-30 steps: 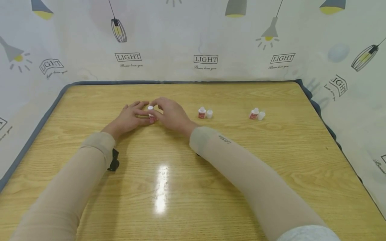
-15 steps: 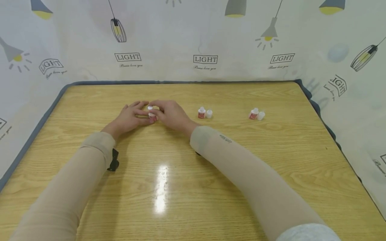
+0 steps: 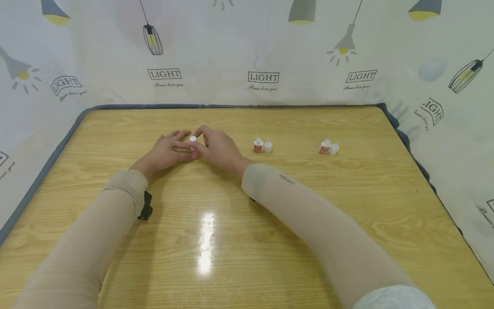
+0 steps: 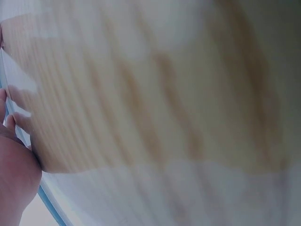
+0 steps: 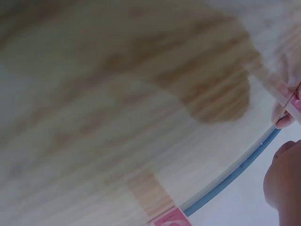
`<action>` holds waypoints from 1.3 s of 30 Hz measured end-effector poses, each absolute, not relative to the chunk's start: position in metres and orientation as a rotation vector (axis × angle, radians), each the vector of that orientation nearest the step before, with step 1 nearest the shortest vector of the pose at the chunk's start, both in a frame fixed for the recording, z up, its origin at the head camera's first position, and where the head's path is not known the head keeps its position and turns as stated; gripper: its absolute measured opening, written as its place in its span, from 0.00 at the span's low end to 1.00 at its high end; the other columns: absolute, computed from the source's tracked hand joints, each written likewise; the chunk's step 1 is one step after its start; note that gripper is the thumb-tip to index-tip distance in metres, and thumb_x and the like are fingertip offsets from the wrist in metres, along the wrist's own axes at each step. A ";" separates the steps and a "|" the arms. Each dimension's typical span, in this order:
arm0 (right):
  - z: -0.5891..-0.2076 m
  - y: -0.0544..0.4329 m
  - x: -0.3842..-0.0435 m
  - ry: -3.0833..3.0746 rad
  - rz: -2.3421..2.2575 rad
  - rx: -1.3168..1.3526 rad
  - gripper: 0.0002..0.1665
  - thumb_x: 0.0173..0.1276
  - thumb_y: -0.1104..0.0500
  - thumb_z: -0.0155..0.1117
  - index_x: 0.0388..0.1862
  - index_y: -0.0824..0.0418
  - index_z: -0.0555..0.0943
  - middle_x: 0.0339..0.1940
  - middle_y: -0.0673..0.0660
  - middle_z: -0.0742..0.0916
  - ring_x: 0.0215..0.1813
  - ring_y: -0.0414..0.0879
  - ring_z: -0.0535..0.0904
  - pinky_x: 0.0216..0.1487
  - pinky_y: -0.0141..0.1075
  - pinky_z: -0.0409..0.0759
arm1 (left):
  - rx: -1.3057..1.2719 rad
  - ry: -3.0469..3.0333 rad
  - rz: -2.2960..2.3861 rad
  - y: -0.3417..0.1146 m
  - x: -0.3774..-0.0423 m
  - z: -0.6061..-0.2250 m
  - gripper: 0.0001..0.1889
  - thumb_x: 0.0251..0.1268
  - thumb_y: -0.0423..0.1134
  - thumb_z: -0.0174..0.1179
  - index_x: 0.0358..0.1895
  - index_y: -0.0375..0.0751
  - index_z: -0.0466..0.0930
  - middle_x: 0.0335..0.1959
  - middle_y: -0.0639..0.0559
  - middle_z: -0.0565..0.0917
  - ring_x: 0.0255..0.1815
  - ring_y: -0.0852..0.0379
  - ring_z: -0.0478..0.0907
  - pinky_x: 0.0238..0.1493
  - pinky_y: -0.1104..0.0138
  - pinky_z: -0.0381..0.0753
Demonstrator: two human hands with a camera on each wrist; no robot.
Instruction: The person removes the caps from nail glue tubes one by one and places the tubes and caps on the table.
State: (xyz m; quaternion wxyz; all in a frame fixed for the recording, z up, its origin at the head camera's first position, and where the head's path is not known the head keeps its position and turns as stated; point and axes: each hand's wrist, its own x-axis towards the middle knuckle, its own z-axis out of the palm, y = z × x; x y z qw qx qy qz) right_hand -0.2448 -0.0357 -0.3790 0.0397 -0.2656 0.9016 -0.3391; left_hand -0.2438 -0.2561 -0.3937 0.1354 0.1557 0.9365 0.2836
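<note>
A small white bottle [image 3: 194, 151] with a red label stands on the table at left of centre, partly hidden by fingers. My left hand [image 3: 165, 151] holds it low between thumb and fingers, the other fingers spread on the table. Around the white cap [image 3: 193, 139] at its top, the thumb and bent index finger of my right hand [image 3: 221, 148] take a pinch. In the left wrist view only the edge of my left hand [image 4: 18, 174] shows. The right wrist view catches part of the bottle's pink label [image 5: 297, 103] at its right edge.
To the right stands a second bottle [image 3: 258, 146], uncapped, with a white cap [image 3: 268, 147] beside it. Farther right is a third uncapped bottle [image 3: 325, 147] with its cap [image 3: 334, 149] alongside. A printed curtain rises behind the wooden table [image 3: 293, 240].
The index finger of my right hand came forward over the cap, then drew back up, baring the cap's top again. My left hand and the other bottles stay where they were.
</note>
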 end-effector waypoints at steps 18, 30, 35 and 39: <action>-0.382 -0.031 -0.249 2.693 -1.097 -0.905 0.20 0.85 0.46 0.57 0.68 0.50 0.80 0.23 0.49 0.76 0.22 0.39 0.66 0.26 0.30 0.63 | 0.423 2.697 0.795 -0.253 -0.244 -0.391 0.29 0.75 0.56 0.66 0.72 0.47 0.79 0.89 0.40 0.53 0.91 0.32 0.38 0.84 0.30 0.25; -0.382 -0.030 -0.247 2.677 -1.112 -0.825 0.22 0.84 0.40 0.57 0.64 0.52 0.77 0.22 0.49 0.73 0.20 0.39 0.64 0.24 0.29 0.63 | 0.427 2.699 0.781 -0.252 -0.243 -0.390 0.29 0.76 0.55 0.65 0.73 0.47 0.79 0.89 0.40 0.52 0.91 0.34 0.37 0.84 0.29 0.26; -0.382 -0.029 -0.247 2.658 -1.119 -0.870 0.19 0.85 0.43 0.56 0.64 0.52 0.77 0.23 0.49 0.74 0.20 0.39 0.64 0.24 0.29 0.63 | 0.434 2.700 0.779 -0.252 -0.244 -0.391 0.28 0.76 0.54 0.66 0.73 0.47 0.79 0.89 0.40 0.53 0.91 0.33 0.37 0.84 0.30 0.26; -0.382 -0.029 -0.248 2.658 -1.107 -0.914 0.19 0.86 0.45 0.55 0.67 0.51 0.77 0.23 0.49 0.75 0.21 0.39 0.65 0.25 0.29 0.63 | 0.441 2.704 0.771 -0.252 -0.245 -0.391 0.28 0.76 0.54 0.66 0.73 0.47 0.79 0.89 0.40 0.53 0.91 0.33 0.38 0.84 0.29 0.27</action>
